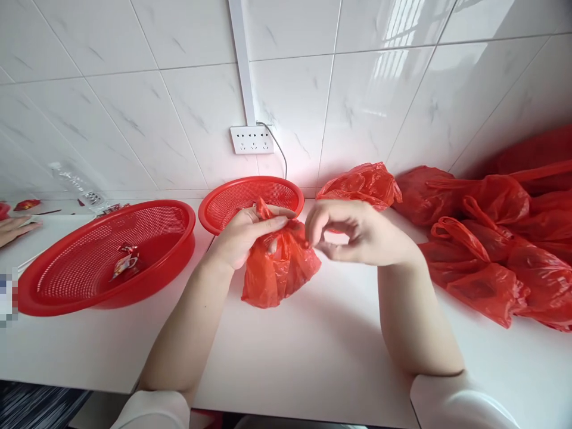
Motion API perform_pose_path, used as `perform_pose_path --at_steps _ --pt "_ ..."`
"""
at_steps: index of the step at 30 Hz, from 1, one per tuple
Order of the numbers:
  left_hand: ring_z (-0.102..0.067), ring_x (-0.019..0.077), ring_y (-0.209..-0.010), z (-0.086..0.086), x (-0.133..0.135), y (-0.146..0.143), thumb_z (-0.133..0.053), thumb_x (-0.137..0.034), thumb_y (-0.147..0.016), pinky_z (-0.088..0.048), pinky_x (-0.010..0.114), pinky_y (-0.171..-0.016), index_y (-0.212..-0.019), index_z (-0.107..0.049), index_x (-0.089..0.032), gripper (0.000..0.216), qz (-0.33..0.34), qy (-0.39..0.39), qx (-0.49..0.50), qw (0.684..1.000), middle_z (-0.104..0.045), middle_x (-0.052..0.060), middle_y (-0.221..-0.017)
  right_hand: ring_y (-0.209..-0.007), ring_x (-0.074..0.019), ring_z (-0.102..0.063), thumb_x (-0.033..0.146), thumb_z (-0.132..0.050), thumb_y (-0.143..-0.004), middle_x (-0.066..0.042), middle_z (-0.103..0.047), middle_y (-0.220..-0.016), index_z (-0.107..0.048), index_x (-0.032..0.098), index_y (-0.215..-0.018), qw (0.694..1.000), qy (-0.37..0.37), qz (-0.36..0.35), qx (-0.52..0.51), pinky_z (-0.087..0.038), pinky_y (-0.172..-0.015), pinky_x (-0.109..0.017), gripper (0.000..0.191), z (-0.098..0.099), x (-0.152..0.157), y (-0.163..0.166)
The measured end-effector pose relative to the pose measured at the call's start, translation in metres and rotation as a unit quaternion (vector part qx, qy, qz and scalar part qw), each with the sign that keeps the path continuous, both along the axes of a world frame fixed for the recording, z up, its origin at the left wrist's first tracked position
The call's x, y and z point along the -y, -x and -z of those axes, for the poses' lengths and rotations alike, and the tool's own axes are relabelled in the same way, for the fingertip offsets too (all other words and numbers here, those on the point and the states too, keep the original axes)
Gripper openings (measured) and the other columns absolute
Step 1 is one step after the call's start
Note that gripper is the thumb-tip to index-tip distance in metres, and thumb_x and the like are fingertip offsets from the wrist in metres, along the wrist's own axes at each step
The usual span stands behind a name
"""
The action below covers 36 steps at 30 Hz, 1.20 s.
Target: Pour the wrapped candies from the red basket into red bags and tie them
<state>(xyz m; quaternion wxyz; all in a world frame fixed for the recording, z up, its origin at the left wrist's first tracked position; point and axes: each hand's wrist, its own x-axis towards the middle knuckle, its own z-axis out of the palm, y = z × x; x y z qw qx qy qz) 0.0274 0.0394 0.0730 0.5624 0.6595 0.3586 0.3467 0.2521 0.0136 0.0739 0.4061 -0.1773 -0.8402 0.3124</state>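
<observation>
A small red plastic bag (279, 274) is gathered over the white counter in front of me. My left hand (250, 233) is closed on its top, the thumb lying across the bunched plastic. On the other side, my right hand (357, 233) has its fingers curled, with thumb and index tips pinched together at the bag's right edge. Those fingertips are slightly blurred. The bag's contents cannot be made out through the plastic.
To the left stands a large red basket (179, 238) with a few small wrapped packets (127, 262). Another red basket (214, 196) sits behind my left hand. Several filled red bags (482, 268) are heaped at right. Another person's hand (18, 229) shows at far left.
</observation>
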Motion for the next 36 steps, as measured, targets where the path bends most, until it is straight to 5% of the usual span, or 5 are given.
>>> perform_pose_path --at_steps 4,7,15,27,36 --pt "-0.060 0.0110 -0.063 -0.005 0.011 0.005 -0.060 -0.015 -0.079 -0.049 0.024 -0.059 -0.100 -0.063 -0.022 0.022 0.020 -0.230 -0.173 0.957 -0.068 0.001 -0.087 -0.076 -0.0129 -0.061 0.011 -0.060 -0.081 -0.001 -0.065 -0.085 -0.063 0.019 -0.089 0.998 0.005 -0.029 0.056 -0.050 -0.068 -0.026 0.011 -0.002 0.003 0.006" --pt "-0.063 0.0162 -0.086 -0.002 0.014 0.006 -0.052 -0.005 -0.079 -0.050 0.027 -0.072 -0.095 -0.063 -0.024 0.027 -0.054 -0.465 -0.299 0.831 -0.068 0.000 -0.089 -0.090 -0.0155 -0.061 0.022 -0.055 -0.089 -0.004 -0.065 -0.100 -0.062 0.020 -0.100 0.994 0.039 0.075 -0.072 -0.051 -0.078 -0.030 0.013 0.007 -0.008 0.019" --pt "-0.065 0.0162 -0.087 0.018 -0.008 -0.001 -0.063 -0.006 -0.077 -0.054 0.027 -0.073 -0.097 -0.059 -0.022 0.026 -0.219 -0.722 -0.141 0.641 -0.067 0.004 -0.093 -0.080 -0.0117 -0.060 0.030 -0.057 -0.090 -0.004 -0.064 -0.106 -0.060 0.021 -0.115 0.965 0.221 0.013 -0.141 -0.049 -0.067 -0.025 0.027 0.028 -0.040 0.033" --pt "-0.065 0.0136 -0.073 0.000 -0.004 0.015 -0.063 -0.022 -0.083 -0.052 0.026 -0.068 -0.083 -0.070 -0.022 0.007 -0.177 -0.531 -0.184 0.808 -0.072 0.000 -0.081 -0.046 -0.0060 -0.026 0.039 -0.068 -0.077 0.006 -0.048 -0.063 -0.056 0.022 -0.083 0.869 0.374 0.015 -0.324 -0.024 -0.042 -0.022 0.022 0.026 -0.052 0.020" --pt "-0.054 0.0105 -0.059 -0.022 0.002 0.057 -0.058 -0.027 -0.083 -0.048 0.022 -0.055 -0.079 -0.054 -0.021 0.008 -0.083 -0.314 -0.231 0.917 -0.055 -0.003 -0.063 -0.035 -0.0089 -0.021 0.079 -0.035 -0.077 0.005 -0.036 -0.045 -0.057 0.021 -0.085 0.864 0.285 0.306 -0.282 -0.015 -0.037 -0.027 0.062 0.026 -0.067 -0.054"
